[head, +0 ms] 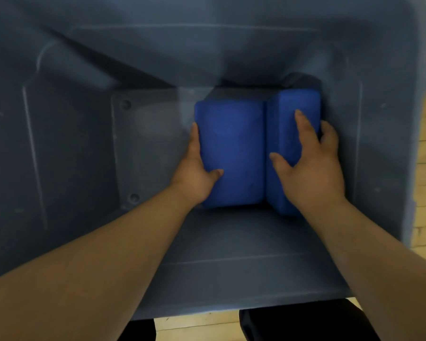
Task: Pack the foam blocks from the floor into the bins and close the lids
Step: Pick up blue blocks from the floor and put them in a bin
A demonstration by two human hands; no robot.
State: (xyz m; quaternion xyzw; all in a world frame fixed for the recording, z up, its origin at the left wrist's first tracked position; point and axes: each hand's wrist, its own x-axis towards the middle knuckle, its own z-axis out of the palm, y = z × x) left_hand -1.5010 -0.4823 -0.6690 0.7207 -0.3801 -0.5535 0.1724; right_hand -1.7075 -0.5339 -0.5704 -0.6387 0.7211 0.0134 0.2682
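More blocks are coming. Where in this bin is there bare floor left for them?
Bare bin floor lies between the left block and the left wall. The right side is crowded: the right block sits close to the right wall.

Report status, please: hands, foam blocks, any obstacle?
Left hand grips left foam block. Right hand grips right foam block. Both side by side inside grey bin. Nothing in the way.

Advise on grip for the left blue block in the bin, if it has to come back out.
Left block: grip its long left edge, coming from the left. The right block crowds its right side, while the left side faces bare bin floor. Thumb on the broad top face, fingers down the side, as the left hand holds it now.
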